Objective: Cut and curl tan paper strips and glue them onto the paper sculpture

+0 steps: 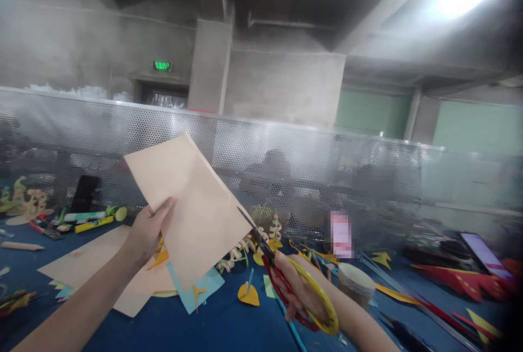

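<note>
My left hand (150,229) pinches a cream sheet of paper (200,205) by its left edge, thumb on the near face. The sheet is held up, tilted, above the table, and looks folded or doubled along its upper right edge. My right hand (296,281) grips a pair of scissors (322,300) with red and yellow handles. Their dark blades are parted at the sheet's right corner, one blade lying in front of the paper. Whether the blades have cut into it I cannot tell.
More cream paper (92,256), blue paper (204,286) and an orange paper leaf (248,293) lie on the blue table. A paper cup (356,281) and a phone (486,254) are at the right. Glue sticks (93,225) lie left. A perforated metal screen (253,139) stands behind.
</note>
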Available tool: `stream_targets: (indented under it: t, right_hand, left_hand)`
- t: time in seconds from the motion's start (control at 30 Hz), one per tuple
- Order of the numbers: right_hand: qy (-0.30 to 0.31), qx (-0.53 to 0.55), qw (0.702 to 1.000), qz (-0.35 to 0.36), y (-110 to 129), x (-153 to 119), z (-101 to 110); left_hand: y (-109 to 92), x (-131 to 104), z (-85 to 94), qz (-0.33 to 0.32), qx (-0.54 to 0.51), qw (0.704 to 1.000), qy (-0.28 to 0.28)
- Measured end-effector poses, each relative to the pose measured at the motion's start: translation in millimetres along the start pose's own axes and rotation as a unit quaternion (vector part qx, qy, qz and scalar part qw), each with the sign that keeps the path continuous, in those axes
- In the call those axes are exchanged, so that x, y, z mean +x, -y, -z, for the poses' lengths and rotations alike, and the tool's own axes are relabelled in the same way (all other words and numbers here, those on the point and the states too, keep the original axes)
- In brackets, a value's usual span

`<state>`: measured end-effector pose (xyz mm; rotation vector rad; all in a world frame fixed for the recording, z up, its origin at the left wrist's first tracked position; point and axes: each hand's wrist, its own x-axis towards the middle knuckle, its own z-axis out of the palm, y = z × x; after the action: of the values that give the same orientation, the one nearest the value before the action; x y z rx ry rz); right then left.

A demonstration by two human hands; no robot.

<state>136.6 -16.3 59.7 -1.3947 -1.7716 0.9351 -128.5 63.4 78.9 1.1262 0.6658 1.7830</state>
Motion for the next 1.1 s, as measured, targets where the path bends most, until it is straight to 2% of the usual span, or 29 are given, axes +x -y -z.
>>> stream_targets:
  t: [0.13,0.23,0.33,0.47,0.6,0.77,0.97,1.1]
  right_hand:
    - [0.035,-0.007,0.998,0.046,-2,-2,3]
    - [0.057,-0.05,0.994,0.075,0,-3,6]
    - [0.05,-0.083,0.992,0.086,1,-3,8]
    - [0.033,-0.107,0.99,0.081,3,-5,10]
    - [0.038,-0.123,0.988,0.089,7,-9,12]
    - [0.042,-0.092,0.992,0.081,6,-6,11]
    - [0.047,-0.09,0.991,0.087,1,-5,13]
    - [0.063,-0.112,0.987,0.093,-1,-6,17]
  left_hand:
    - [0,-2,-0.4,0.012,0.0,1.0,0.025]
    - [-1,-6,-3.4,0.03,0.004,0.999,0.045]
    - [-1,-8,-6.2,0.042,0.0,0.998,0.056]
    - [0,-7,-6.0,0.063,0.005,0.997,0.046]
    - [0,-6,-3.9,0.068,0.002,0.996,0.065]
    - [3,-5,-1.8,0.079,0.015,0.995,0.062]
    - [0,-5,-1.7,0.053,0.033,0.995,0.084]
    - [0,-3,0.5,0.042,0.065,0.994,0.079]
